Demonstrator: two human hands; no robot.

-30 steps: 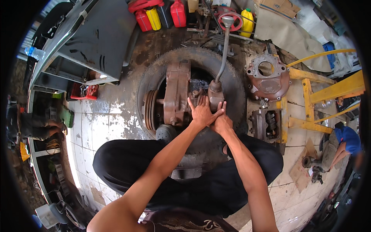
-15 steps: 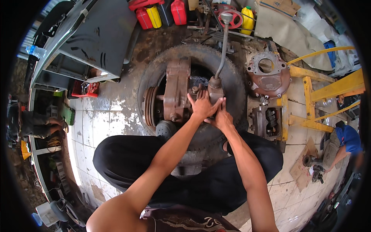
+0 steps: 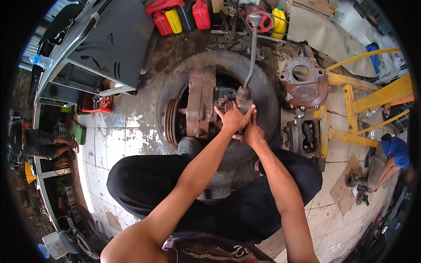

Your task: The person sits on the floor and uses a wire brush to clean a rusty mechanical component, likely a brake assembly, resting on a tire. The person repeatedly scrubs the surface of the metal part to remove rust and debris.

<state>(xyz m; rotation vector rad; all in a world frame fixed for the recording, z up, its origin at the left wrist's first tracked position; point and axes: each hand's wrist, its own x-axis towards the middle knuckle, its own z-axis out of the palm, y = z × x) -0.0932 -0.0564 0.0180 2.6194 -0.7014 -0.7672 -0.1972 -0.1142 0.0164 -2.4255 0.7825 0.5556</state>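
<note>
A rusty brown gearbox (image 3: pixel 201 98) rests on a large black tyre (image 3: pixel 267 90) in front of my knees. A long gear lever (image 3: pixel 253 55) with a grey knob rises from its right side. My left hand (image 3: pixel 232 117) lies palm down on the right part of the housing, below the lever's base, its fingers spread. Pressed along the right edge of that same part is my right hand (image 3: pixel 253 132), fingers stretched out and thumb pointing left, close beside the left hand. What lies under both palms is hidden. A grooved round drum (image 3: pixel 170 120) sits at the gearbox's left end.
To the right stand a brown bell housing (image 3: pixel 313 93), an opened gear case (image 3: pixel 293 138) and a yellow metal frame (image 3: pixel 383 101). A grey cabinet (image 3: pixel 109 48) is at the left. Red and yellow jerrycans (image 3: pixel 201 15) stand behind. At far right another person's arm (image 3: pixel 386 175) reaches to a metal part.
Both hands stay on the housing with almost no movement. The view has shifted slightly. The other person's arm at far right has shifted a little.
</note>
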